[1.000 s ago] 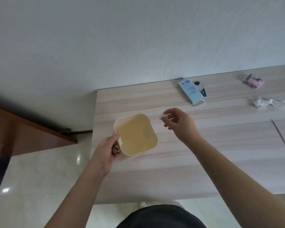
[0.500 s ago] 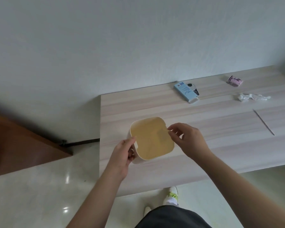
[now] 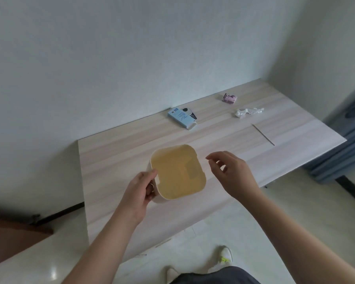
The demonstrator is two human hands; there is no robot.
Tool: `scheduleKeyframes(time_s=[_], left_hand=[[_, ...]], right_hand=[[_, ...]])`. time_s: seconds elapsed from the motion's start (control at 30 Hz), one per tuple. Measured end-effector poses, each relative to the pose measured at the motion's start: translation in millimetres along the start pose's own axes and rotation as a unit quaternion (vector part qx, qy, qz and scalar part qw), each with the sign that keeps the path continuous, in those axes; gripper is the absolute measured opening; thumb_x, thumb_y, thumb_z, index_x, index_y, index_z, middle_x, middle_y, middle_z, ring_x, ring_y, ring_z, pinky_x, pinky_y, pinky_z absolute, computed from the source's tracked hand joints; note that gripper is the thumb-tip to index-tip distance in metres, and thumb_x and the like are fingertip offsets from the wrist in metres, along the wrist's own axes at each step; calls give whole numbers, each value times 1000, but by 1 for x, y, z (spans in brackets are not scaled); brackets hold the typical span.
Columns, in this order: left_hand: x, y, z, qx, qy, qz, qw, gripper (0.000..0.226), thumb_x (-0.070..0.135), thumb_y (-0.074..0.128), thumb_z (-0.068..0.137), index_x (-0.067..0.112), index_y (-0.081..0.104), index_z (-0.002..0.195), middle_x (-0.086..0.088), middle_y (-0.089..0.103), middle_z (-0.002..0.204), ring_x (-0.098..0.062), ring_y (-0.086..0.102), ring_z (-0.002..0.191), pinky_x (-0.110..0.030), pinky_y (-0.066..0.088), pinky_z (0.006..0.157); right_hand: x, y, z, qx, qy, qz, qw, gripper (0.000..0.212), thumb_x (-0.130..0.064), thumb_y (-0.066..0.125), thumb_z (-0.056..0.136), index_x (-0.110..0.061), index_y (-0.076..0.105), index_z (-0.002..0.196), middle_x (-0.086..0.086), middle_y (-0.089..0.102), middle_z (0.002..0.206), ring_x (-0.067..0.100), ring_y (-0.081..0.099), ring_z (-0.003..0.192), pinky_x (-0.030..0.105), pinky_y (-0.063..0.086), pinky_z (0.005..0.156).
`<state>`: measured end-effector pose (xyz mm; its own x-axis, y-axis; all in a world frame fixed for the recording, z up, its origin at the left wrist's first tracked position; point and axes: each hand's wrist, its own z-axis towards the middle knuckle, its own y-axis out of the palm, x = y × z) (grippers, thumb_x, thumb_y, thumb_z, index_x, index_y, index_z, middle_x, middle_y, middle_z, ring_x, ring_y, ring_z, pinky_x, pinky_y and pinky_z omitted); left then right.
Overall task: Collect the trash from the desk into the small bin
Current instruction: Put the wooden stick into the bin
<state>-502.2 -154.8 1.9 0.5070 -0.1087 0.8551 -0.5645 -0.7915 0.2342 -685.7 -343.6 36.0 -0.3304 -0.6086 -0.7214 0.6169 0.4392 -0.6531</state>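
Note:
A small cream bin (image 3: 172,160) with a yellowish inside stands on the light wooden desk (image 3: 115,152). My left hand (image 3: 140,188) grips its near left rim. A small flat scrap (image 3: 193,172) lies inside, on the right. My right hand (image 3: 231,173) hovers just right of the bin, fingers apart and holding nothing. Farther back on the desk lie a light blue box (image 3: 181,117), a small black-and-white packet (image 3: 190,113) beside it, a pink wrapper (image 3: 230,98), a crumpled white tissue (image 3: 248,112) and a thin stick (image 3: 262,133).
The desk stands against a white wall, its near edge and right edge over a pale tiled floor. A blue curtain (image 3: 348,128) hangs at the right. A brown wooden surface (image 3: 12,238) sits low at the left. My shoe (image 3: 223,258) shows below the desk.
My right hand carried a small white scrap over the bin, let it go inside and drew back to the right with fingers apart. The view pulled back and swung right; my left hand stayed on the rim.

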Motion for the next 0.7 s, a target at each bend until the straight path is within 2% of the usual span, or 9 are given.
scheduleKeyframes(time_s=[0.2, 0.3, 0.4, 0.5, 0.57, 0.63, 0.7], left_hand=[[11, 64, 25, -34, -13, 15, 999, 46, 45, 80, 61, 14, 63, 90, 0, 56, 71, -14, 53, 62, -29, 51, 60], [11, 115, 33, -56, -20, 32, 998, 44, 44, 79, 61, 13, 62, 88, 5, 63, 62, -9, 59, 54, -25, 51, 53], [11, 164, 39, -63, -21, 47, 997, 38, 42, 76, 62, 15, 56, 79, 9, 54, 52, -7, 51, 45, -23, 47, 48], [7, 196, 48, -60, -19, 39, 997, 41, 42, 76, 64, 13, 57, 86, 3, 50, 62, -13, 47, 56, -28, 47, 58], [2, 206, 52, -56, -36, 8, 998, 33, 36, 75, 71, 13, 59, 89, -2, 48, 70, -16, 45, 65, -31, 46, 65], [-3, 209, 54, -46, -49, -30, 997, 16, 30, 71, 78, 14, 71, 83, -4, 60, 74, -16, 56, 68, -30, 50, 66], [-6, 208, 57, -38, -53, -49, 997, 15, 28, 69, 81, 18, 79, 78, -2, 72, 78, -14, 67, 69, -29, 55, 63]], right_hand=[[38, -54, 7, 34, 33, -4, 999, 16, -31, 54, 92, -31, 66, 102, -20, 61, 94, 0, 60, 81, 19, 49, 66], [64, -82, 15, 38, 43, -7, 998, 16, -30, 54, 91, -30, 66, 102, -19, 61, 93, -1, 60, 79, 21, 49, 66], [89, -106, 28, 48, 50, -6, 998, 15, -29, 55, 92, -29, 66, 102, -15, 63, 95, 0, 60, 79, 23, 50, 67], [111, -126, 42, 48, 50, -6, 998, 15, -29, 55, 92, -30, 65, 102, -17, 62, 95, -2, 60, 79, 23, 50, 65], [125, -134, 50, 48, 51, -2, 998, 14, -28, 55, 92, -30, 65, 102, -18, 62, 95, -2, 60, 79, 23, 50, 65], [136, -138, 57, 51, 56, 7, 997, 14, -27, 55, 92, -29, 66, 101, -17, 63, 95, -2, 59, 80, 19, 49, 65], [145, -136, 66, 53, 65, 22, 996, 13, -26, 55, 93, -28, 66, 100, -17, 63, 94, -3, 59, 82, 11, 44, 63]])
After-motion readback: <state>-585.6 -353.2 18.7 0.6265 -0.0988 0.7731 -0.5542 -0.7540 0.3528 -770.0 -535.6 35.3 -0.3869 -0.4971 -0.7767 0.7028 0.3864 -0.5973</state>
